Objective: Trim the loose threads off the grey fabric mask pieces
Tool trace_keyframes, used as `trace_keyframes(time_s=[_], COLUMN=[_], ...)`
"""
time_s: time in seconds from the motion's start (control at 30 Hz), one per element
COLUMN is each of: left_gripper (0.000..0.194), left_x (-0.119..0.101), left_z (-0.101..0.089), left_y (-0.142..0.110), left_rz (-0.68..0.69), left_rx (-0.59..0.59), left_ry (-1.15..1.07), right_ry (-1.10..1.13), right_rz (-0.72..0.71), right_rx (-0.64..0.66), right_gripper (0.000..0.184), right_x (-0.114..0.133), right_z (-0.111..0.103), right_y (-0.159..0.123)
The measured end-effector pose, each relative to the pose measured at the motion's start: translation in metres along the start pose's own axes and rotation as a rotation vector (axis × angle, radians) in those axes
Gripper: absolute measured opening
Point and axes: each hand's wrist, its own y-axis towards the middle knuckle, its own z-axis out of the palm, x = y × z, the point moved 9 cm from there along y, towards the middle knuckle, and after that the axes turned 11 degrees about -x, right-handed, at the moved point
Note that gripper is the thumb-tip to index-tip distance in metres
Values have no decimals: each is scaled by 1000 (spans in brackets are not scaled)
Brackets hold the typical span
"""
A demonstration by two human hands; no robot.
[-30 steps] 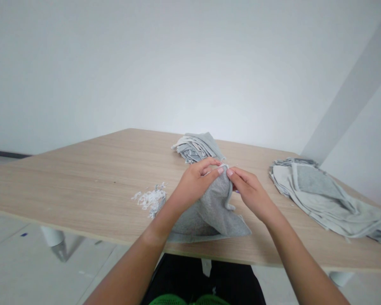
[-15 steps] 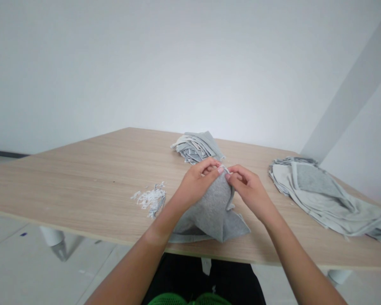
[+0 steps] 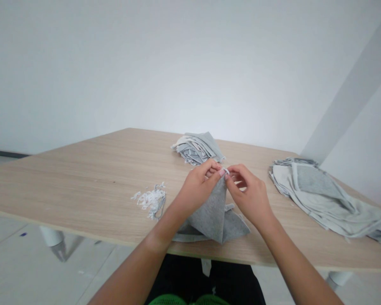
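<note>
A piece of grey fabric (image 3: 211,214) hangs from my fingers, its lower part resting on the table near the front edge. My left hand (image 3: 200,182) pinches its raised top edge between thumb and fingers. Close beside it, my right hand (image 3: 248,188) pinches the same edge, where a light trim or seam shows between the fingertips. The exact grip is partly covered by the fingers. To the left of the fabric lies a small heap of white thread scraps (image 3: 153,200).
The wooden table (image 3: 92,173) stands against a white wall. Behind my hands is a stack of folded grey fabric pieces (image 3: 198,146). A larger pile of grey fabric (image 3: 324,195) lies at the right, reaching the table's right side.
Both hands stay pinched on the edge; the right hand has turned slightly. The fabric's right side has folded inward, and it hangs narrower beneath the fingers.
</note>
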Motion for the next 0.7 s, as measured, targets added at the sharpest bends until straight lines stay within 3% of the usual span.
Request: trace_keyframes(time_s=[0.23, 0.7], left_gripper=[18, 21], left_x=[3, 10], left_z=[-4, -3], left_y=[-4, -5], left_rz=[13, -48], left_rx=[-10, -41], left_ry=[87, 148], right_ry=[61, 278], right_rz=[8, 251], right_rx=[-21, 173], right_gripper=[27, 30], right_x=[-4, -32], right_z=[-2, 17], right_y=[-2, -7])
